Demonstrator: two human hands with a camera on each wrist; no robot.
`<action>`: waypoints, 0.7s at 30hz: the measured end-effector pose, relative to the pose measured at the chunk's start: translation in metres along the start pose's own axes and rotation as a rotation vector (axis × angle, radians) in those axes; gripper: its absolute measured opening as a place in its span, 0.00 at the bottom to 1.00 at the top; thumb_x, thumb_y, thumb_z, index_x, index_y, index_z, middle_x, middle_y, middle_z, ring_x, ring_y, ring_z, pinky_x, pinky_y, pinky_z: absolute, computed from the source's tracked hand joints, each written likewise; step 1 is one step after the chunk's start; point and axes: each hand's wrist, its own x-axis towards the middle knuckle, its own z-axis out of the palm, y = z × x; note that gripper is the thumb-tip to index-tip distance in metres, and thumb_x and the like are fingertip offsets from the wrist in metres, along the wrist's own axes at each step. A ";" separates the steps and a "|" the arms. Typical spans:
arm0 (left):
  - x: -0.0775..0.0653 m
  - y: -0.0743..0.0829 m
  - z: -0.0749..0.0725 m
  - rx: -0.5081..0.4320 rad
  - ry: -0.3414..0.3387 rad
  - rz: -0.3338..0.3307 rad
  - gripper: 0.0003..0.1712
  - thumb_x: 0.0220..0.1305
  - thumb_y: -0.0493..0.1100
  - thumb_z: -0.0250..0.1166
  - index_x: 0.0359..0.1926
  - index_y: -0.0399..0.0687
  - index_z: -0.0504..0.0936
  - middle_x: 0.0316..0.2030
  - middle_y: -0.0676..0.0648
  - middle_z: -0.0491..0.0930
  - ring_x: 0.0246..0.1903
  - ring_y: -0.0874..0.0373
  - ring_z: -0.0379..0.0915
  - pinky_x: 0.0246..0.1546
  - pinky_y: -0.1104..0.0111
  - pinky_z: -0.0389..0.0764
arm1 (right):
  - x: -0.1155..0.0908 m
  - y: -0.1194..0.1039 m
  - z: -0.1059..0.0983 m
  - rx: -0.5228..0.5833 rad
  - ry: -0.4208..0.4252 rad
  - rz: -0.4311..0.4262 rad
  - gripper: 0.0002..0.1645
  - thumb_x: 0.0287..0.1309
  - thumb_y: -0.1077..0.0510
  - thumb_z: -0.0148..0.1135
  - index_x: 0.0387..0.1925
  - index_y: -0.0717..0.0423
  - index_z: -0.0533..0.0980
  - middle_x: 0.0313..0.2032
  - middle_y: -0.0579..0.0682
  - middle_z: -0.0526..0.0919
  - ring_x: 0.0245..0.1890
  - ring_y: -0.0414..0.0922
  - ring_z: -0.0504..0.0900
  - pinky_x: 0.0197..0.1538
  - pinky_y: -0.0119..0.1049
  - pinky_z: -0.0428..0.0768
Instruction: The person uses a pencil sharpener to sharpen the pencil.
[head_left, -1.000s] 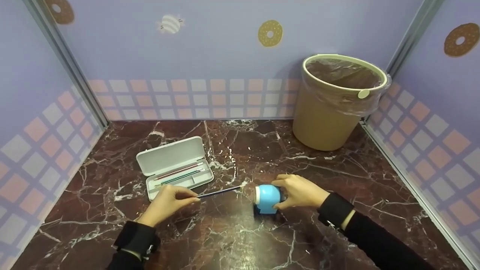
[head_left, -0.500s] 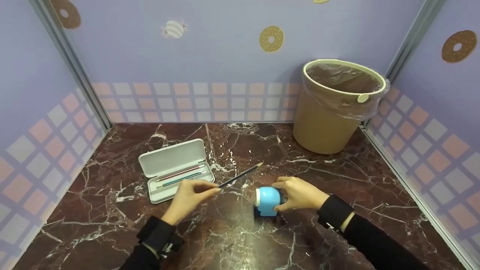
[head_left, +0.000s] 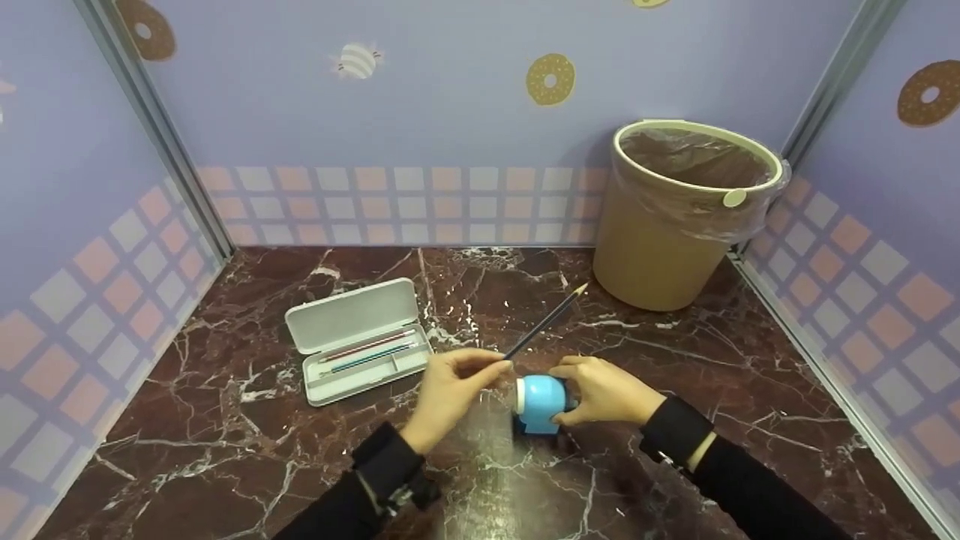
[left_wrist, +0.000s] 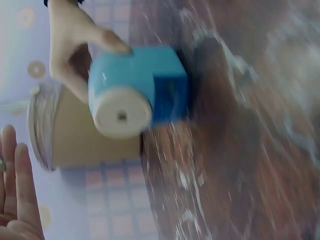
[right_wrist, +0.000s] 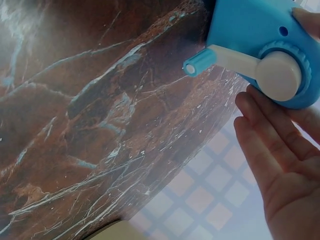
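Note:
My left hand (head_left: 454,394) pinches a dark pencil (head_left: 547,321) near one end. Its light wooden tip points up toward the far right, above the table. My right hand (head_left: 607,390) grips a blue crank pencil sharpener (head_left: 543,405) standing on the table, thumb and fingers on either side. In the left wrist view, the sharpener's round white front (left_wrist: 122,111) shows a small dark hole with nothing in it. The right wrist view shows its white crank (right_wrist: 240,62) with a blue knob. The left hand is just left of the sharpener, the pencil apart from the hole.
An open white pencil case (head_left: 351,319) lies on the left, with a red pencil (head_left: 367,346) and a teal pencil (head_left: 379,357) inside. A tan waste bin (head_left: 660,255) with a clear liner stands at the back right. Walls enclose the marbled table.
My left hand has moved right, from beside the pencil case to near the sharpener. The pencil has swung so its tip points more upward. My right hand has stayed on the sharpener.

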 end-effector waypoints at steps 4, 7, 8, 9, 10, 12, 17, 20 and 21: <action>0.000 -0.001 0.017 -0.095 0.035 -0.025 0.13 0.61 0.36 0.72 0.45 0.32 0.86 0.39 0.34 0.89 0.28 0.63 0.86 0.40 0.62 0.89 | -0.002 0.000 0.002 0.045 0.006 0.024 0.36 0.46 0.43 0.79 0.55 0.59 0.82 0.44 0.51 0.86 0.35 0.40 0.81 0.37 0.30 0.81; 0.002 -0.002 0.028 -0.164 0.049 -0.035 0.14 0.62 0.35 0.71 0.47 0.29 0.85 0.40 0.32 0.89 0.27 0.65 0.86 0.39 0.66 0.89 | -0.005 0.000 0.004 0.061 0.020 0.033 0.37 0.48 0.43 0.78 0.56 0.59 0.81 0.48 0.52 0.87 0.38 0.40 0.83 0.39 0.31 0.83; 0.002 -0.002 0.031 -0.184 0.049 -0.035 0.15 0.62 0.35 0.71 0.47 0.28 0.85 0.40 0.31 0.89 0.27 0.65 0.86 0.38 0.68 0.89 | -0.005 0.000 0.004 0.063 0.025 0.033 0.37 0.48 0.43 0.78 0.57 0.59 0.81 0.49 0.52 0.87 0.39 0.40 0.84 0.40 0.32 0.83; 0.003 -0.002 0.034 -0.206 0.050 -0.033 0.15 0.63 0.34 0.70 0.47 0.27 0.85 0.40 0.30 0.88 0.27 0.65 0.86 0.38 0.68 0.89 | -0.006 -0.001 0.004 0.062 0.030 0.033 0.38 0.49 0.43 0.78 0.58 0.59 0.81 0.50 0.53 0.87 0.39 0.41 0.84 0.40 0.32 0.84; 0.003 -0.002 0.036 -0.226 0.047 -0.033 0.15 0.63 0.33 0.70 0.48 0.26 0.84 0.40 0.29 0.88 0.27 0.65 0.86 0.38 0.68 0.89 | -0.007 -0.001 0.005 0.061 0.037 0.033 0.39 0.49 0.43 0.78 0.59 0.59 0.80 0.51 0.53 0.87 0.41 0.42 0.85 0.41 0.33 0.84; 0.003 -0.003 0.039 -0.257 0.042 -0.033 0.15 0.63 0.32 0.69 0.48 0.24 0.83 0.40 0.29 0.88 0.27 0.65 0.86 0.38 0.69 0.89 | -0.008 -0.001 0.006 0.065 0.046 0.038 0.40 0.50 0.43 0.78 0.61 0.59 0.79 0.52 0.54 0.87 0.41 0.42 0.86 0.41 0.33 0.84; 0.003 -0.004 0.041 -0.296 0.035 -0.034 0.15 0.64 0.31 0.67 0.48 0.22 0.82 0.40 0.29 0.88 0.27 0.63 0.87 0.38 0.68 0.89 | -0.011 -0.003 0.008 0.089 0.051 0.077 0.43 0.50 0.42 0.78 0.64 0.60 0.77 0.52 0.56 0.86 0.39 0.40 0.84 0.40 0.32 0.82; 0.004 -0.004 0.041 -0.292 0.037 -0.034 0.15 0.65 0.31 0.67 0.48 0.23 0.83 0.41 0.27 0.87 0.27 0.64 0.86 0.38 0.68 0.89 | -0.013 -0.005 0.007 0.126 0.052 0.106 0.46 0.50 0.40 0.78 0.64 0.63 0.76 0.51 0.57 0.86 0.38 0.40 0.82 0.39 0.32 0.81; 0.004 -0.004 0.041 -0.290 0.038 -0.034 0.15 0.65 0.31 0.67 0.48 0.23 0.83 0.41 0.26 0.87 0.27 0.64 0.86 0.38 0.68 0.89 | -0.013 -0.006 0.007 0.141 0.057 0.114 0.47 0.51 0.39 0.78 0.64 0.64 0.76 0.52 0.58 0.86 0.38 0.41 0.82 0.39 0.33 0.81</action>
